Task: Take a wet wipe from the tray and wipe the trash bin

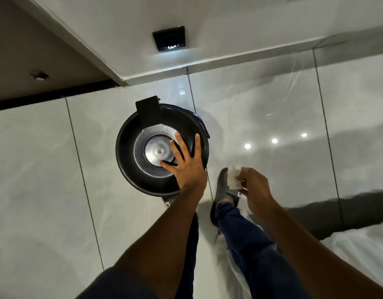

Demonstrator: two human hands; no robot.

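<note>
1. Lower frame, nearest: both bare forearms reach forward from the bottom edge. Dark trousers and a sandalled foot (226, 186) stand on the glossy tiled floor (46, 169), just right of the bin, so the person seems to be standing right over it.
2. Right of centre: the right hand (254, 188) holds a white wet wipe (234, 176); the grip is pinched shut on it between thumb and fingertips. The wipe hangs clear of the bin, not yet touching. No tray is in view, so I judge the fetching step done.
3. Centre: the left hand (186, 160) lies on the near right part of the trash bin (130, 147), grip spread wide, fingers fanned over the black rim towards the shiny metal centre of the lid. Probably it steadies the bin so that wiping will not push it across the slick tiles.
4. The bin stands upright on the floor; its black hinge block (148, 111) points to the upper part of the frame, facing the wall.
5. Farthest: pale wall with skirting and a small dark wall plate (169, 41), top centre. A white bed (363, 253) corner shows at lower right.
</note>
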